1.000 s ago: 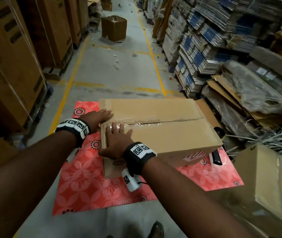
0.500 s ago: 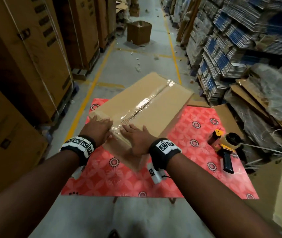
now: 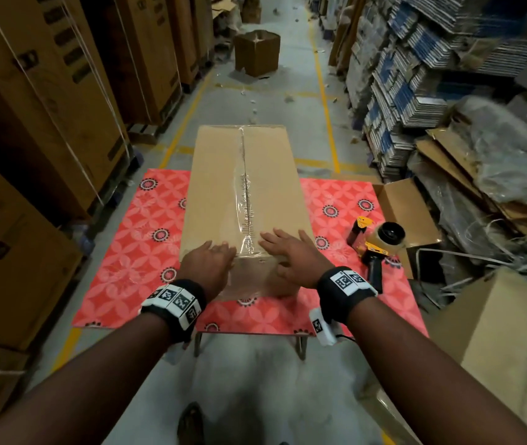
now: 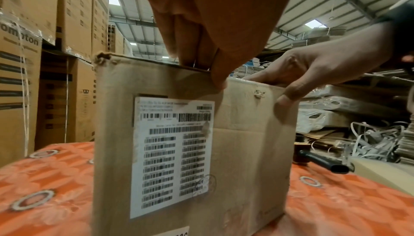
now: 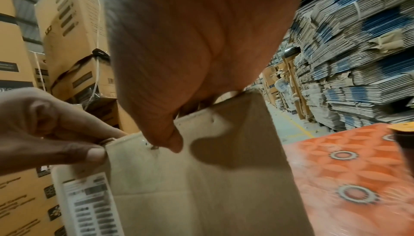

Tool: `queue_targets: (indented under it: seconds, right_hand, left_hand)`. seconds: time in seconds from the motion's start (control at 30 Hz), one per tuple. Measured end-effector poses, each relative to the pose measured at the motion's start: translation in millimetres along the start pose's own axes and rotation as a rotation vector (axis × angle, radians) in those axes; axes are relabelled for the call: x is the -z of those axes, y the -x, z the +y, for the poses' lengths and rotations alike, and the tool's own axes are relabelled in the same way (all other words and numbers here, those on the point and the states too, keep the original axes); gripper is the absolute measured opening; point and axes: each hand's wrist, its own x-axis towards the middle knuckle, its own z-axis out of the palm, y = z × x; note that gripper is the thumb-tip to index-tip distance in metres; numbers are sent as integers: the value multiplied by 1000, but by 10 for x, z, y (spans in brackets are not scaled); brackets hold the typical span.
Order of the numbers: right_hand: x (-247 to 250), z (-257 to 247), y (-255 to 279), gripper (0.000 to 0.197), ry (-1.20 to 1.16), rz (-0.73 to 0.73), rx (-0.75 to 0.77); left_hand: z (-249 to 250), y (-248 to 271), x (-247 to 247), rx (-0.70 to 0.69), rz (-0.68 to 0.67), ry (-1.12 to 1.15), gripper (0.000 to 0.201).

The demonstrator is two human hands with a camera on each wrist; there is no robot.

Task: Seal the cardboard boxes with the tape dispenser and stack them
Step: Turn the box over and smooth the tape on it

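Box (image 3: 242, 200) lengthwise on bench (image 3: 133, 252), top seam taped. Left hand (image 3: 209, 263) and right hand (image 3: 291, 255) flat on near edge either side of tape (image 3: 243, 207), fingers extended, thumbs over end face, gripping nothing. Dispenser (image 3: 381, 248) idle at right. Step: pressing down tape end. Next, probably: lift box for stacking, gripping both sides.

Matt brown cardboard box (image 3: 217, 187), glossy clear tape (image 3: 243, 200) wrinkled along its seam, white paper label (image 4: 172, 153) on near face; patterned red table cover (image 3: 133, 252), slight sheen.
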Motion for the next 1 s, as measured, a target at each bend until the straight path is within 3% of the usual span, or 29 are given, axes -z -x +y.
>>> queue_targets:
  seconds: [0.13,0.2,0.33,0.5,0.7,0.83,1.0]
  right_hand:
    - [-89,255,331,69,-46,103,-3]
    - [-153,314,426,66,-61,163,-7]
    - [-274,229,470,66,-117,265,-61]
    - [-369,90,457,59,-97,381,-142]
    - [-435,42,427,68,2,399,-177]
    - [-440,51,428,74,37,399,-180]
    - [-432,33,434,68,-14,413,-215]
  left_hand:
    - [366,67,68,29,46,77,17]
    - [444,43,38,10,60,154,28]
    - [540,-39,-140,44,-88,191,65]
    - [504,-73,-323,81,-83,223,73]
    - [477,-73,-361,91,-62,252,82]
    - [579,-87,-389,171,-27,185,88]
    - [574,-104,-443,152,-39,157,91]
